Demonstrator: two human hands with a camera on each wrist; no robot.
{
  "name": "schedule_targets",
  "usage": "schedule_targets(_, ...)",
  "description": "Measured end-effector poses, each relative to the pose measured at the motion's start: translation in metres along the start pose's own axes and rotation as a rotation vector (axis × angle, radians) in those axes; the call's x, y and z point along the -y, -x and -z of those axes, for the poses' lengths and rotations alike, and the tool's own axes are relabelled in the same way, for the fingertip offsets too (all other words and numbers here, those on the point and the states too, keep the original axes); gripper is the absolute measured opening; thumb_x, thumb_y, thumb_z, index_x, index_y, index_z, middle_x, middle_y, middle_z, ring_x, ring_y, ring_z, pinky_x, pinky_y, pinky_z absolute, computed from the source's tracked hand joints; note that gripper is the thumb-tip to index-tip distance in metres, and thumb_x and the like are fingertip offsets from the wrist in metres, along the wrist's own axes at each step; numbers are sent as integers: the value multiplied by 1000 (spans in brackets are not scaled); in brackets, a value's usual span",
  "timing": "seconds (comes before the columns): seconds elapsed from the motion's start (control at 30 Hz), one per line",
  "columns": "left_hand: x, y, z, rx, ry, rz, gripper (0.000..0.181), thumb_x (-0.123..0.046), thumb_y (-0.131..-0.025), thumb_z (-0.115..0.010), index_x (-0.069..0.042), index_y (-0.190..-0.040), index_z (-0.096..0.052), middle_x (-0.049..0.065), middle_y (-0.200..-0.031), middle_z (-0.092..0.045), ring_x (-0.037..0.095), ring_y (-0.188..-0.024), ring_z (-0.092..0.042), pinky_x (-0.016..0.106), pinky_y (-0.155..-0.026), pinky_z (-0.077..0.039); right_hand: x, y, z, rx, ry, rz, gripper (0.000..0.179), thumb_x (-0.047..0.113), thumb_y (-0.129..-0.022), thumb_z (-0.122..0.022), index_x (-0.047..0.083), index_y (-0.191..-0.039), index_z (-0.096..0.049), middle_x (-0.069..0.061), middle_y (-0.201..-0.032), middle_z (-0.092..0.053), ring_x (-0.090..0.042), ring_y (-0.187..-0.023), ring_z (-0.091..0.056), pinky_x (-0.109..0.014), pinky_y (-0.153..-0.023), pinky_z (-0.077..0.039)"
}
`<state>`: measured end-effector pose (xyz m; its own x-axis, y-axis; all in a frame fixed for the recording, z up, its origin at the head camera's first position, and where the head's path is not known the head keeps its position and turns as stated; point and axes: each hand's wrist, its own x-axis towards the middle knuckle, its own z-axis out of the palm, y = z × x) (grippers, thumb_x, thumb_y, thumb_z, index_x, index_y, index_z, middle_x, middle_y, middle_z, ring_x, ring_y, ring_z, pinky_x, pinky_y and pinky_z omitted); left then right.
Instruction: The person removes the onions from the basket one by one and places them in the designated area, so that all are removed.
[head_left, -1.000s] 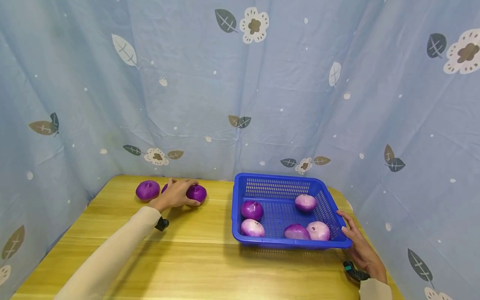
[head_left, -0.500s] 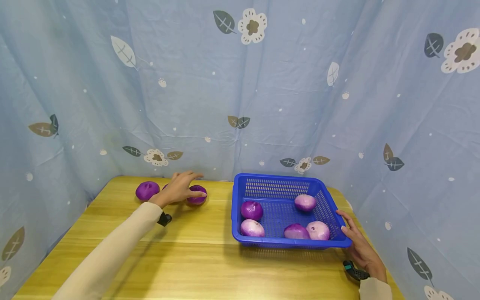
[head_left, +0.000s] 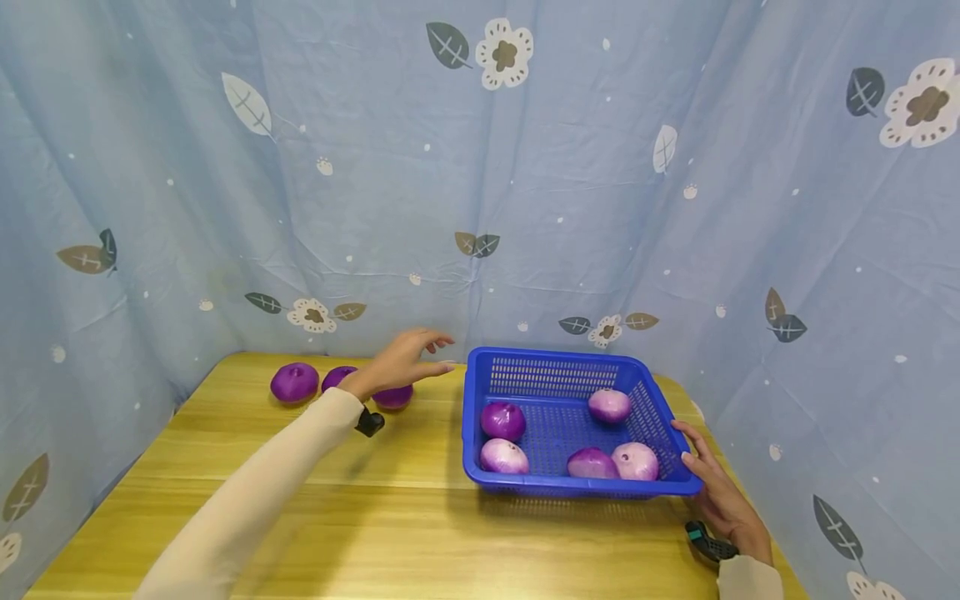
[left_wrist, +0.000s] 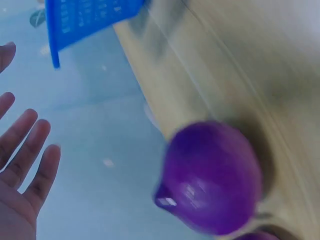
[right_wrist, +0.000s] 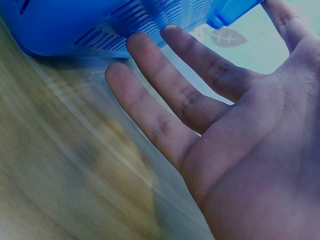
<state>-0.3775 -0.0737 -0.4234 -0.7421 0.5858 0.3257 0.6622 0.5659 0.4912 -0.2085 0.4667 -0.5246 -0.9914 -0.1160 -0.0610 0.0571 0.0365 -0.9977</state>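
Observation:
My left hand [head_left: 403,360] is raised above the back of the table, fingers spread and holding nothing. Three purple onions sit beneath and left of it: a left onion [head_left: 295,383], a middle onion [head_left: 337,377] and a right onion [head_left: 393,397], the latter two partly hidden by the hand and wrist. One purple onion [left_wrist: 215,177] looms large in the left wrist view. My right hand [head_left: 726,496] touches the right side of a blue plastic basket [head_left: 585,486], thumb at the rim. Its extended fingers [right_wrist: 150,117] lie along the outer wall in the right wrist view.
Inside the basket lie several onions, among them a dark purple onion [head_left: 502,421] and a paler onion [head_left: 610,406]. A wooden table [head_left: 420,533] supports everything. Behind and beside it hangs a blue patterned curtain [head_left: 390,167].
My left hand has lifted off the right onion and moved up and to the right toward the basket, leaving the onion on the table. The right hand and basket stay put.

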Motion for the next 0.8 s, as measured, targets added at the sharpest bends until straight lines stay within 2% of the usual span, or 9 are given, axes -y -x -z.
schedule_targets(0.23, -27, -26, -11, 53, -3, -51, 49, -38, -95, -75, -12, -135, -65, 6, -126, -68, 22, -109, -61, 40, -90, -53, 0, 0, 0, 2, -15, -4, 57, 34, -108, -43, 41, -160, -19, -21, -161, -5, -4, -111, -61, -32, -92, -56)
schedule_targets(0.4, -46, -43, -20, 107, 45, -93, 50, -33, -95, -76, -10, -137, -63, 8, -126, -67, 30, -113, -63, 45, -94, -53, 0, -1, 0, -3, -17, -10, 57, 34, -108, -43, 40, -160, -20, -19, -160, -7, -5, -111, -61, -32, -92, -56)
schedule_targets(0.53, -60, -58, -32, 156, 48, -123, 49, -34, -95, -75, -9, -136, -63, 11, -125, -68, 32, -114, -65, 46, -99, -52, -2, 0, 1, -5, -13, -6, 56, 35, -108, -44, 39, -159, -22, -17, -158, -11, -7, -112, -62, -33, -91, -56)
schedule_targets(0.73, -81, -77, -51, 188, 66, -181, 50, -37, -93, -77, -10, -134, -64, 10, -122, -71, 27, -111, -67, 39, -95, -53, -3, -1, 2, 2, -11, 7, 56, 36, -108, -44, 38, -159, -22, -18, -158, -11, -7, -113, -62, -32, -92, -56)
schedule_targets(0.8, -88, -82, -58, 202, 85, -194, 51, -36, -93, -78, -11, -134, -64, 10, -122, -71, 26, -111, -67, 41, -96, -53, -2, -1, 2, 9, -13, 13, 56, 36, -108, -44, 38, -159, -21, -18, -159, -10, -7, -113, -62, -33, -92, -56)
